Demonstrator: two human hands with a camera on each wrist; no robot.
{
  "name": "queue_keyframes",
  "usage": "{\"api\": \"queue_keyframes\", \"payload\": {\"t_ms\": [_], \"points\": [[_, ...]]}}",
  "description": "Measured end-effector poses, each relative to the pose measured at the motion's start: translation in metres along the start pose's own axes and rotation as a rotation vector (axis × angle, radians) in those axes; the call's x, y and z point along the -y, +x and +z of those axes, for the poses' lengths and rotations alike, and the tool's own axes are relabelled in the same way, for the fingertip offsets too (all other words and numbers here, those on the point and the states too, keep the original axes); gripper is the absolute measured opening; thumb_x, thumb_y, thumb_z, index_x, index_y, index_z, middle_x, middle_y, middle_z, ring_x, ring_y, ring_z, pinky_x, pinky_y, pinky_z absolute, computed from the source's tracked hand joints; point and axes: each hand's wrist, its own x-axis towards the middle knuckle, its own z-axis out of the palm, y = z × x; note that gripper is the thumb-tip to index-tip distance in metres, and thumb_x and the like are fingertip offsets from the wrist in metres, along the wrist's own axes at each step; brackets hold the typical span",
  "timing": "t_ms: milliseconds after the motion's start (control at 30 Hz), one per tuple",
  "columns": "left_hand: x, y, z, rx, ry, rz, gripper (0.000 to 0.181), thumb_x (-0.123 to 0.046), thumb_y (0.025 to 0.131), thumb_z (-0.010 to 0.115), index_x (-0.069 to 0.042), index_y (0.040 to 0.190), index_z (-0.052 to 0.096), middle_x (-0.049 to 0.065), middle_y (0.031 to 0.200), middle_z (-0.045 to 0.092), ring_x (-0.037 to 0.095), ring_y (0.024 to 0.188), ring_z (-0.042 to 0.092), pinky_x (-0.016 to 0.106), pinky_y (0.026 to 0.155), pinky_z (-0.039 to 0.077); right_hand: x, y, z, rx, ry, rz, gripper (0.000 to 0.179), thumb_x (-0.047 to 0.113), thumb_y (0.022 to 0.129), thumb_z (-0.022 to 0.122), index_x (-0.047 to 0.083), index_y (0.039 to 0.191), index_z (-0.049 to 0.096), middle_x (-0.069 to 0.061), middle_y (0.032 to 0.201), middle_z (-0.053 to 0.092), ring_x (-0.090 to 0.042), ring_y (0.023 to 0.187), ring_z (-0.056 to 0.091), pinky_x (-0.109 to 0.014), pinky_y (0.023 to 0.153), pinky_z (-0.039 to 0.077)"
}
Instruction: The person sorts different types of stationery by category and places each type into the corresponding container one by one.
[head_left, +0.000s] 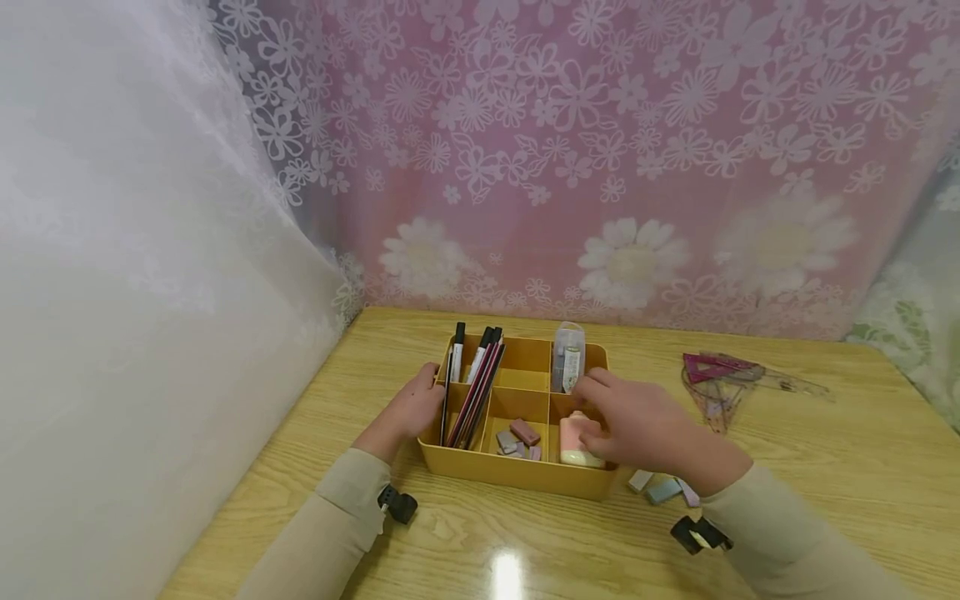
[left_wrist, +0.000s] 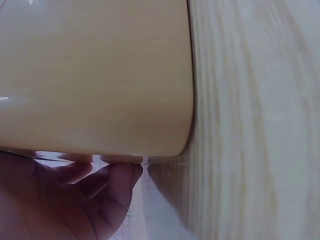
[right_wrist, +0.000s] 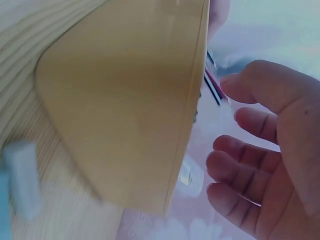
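A yellow desk organizer (head_left: 517, 477) with several compartments stands on the table. My left hand (head_left: 417, 405) holds its left wall; in the left wrist view the fingertips touch the outside of that wall, and the thumb is hidden. Over the right compartments hovers my right hand (head_left: 637, 421), its fingers (right_wrist: 245, 167) loosely bent with nothing between them. Below it, a pink and cream bottle-shaped item (head_left: 576, 440) lies in the front right compartment. Behind that, a clear case (head_left: 568, 358) stands in the back right one. Small erasers (head_left: 525, 432) fill part of the front middle compartment.
Pencils (head_left: 480, 392) and black-capped markers (head_left: 459, 350) lean in the left compartments. Several loose erasers (head_left: 663, 490) lie right of the organizer. Clear and magenta rulers and set squares (head_left: 720, 375) rest farther right. A flowered pink curtain (head_left: 525, 208) hangs behind the table.
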Motion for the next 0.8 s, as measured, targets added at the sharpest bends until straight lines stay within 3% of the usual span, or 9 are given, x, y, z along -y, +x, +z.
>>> {"api": "queue_keyframes", "payload": {"t_ms": [300, 500, 800], "points": [[0.001, 0.000, 0.000, -0.002, -0.005, 0.000, 0.055, -0.024, 0.107, 0.031, -0.002, 0.157, 0.024, 0.020, 0.157, 0.035, 0.036, 0.144, 0.034, 0.055, 0.115, 0.029, -0.034, -0.033, 0.001, 0.042, -0.001, 0.173, 0.035, 0.035, 0.085, 0.079, 0.019, 0.109, 0.061, 0.005, 0.103, 0.057, -0.005, 0.048, 0.037, -0.026, 0.041, 0.032], [0.001, -0.001, 0.000, -0.007, -0.007, -0.009, 0.056, -0.025, 0.107, 0.031, -0.004, 0.158, 0.023, 0.019, 0.158, 0.034, 0.035, 0.145, 0.033, 0.055, 0.115, 0.028, -0.047, -0.048, 0.011, 0.083, 0.032, 0.202, 0.029, 0.032, 0.086, 0.078, 0.019, 0.106, 0.061, 0.004, 0.101, 0.061, -0.005, 0.054, 0.042, -0.027, 0.048, 0.039], [0.002, 0.001, 0.000, 0.006, -0.026, 0.014, 0.053, -0.022, 0.107, 0.031, -0.001, 0.156, 0.025, 0.021, 0.157, 0.035, 0.036, 0.144, 0.034, 0.056, 0.114, 0.029, -0.051, -0.055, 0.036, 0.165, 0.026, 0.240, 0.026, 0.036, 0.087, 0.077, 0.022, 0.100, 0.059, 0.010, 0.089, 0.059, -0.006, 0.056, 0.043, -0.028, 0.047, 0.039]]}}
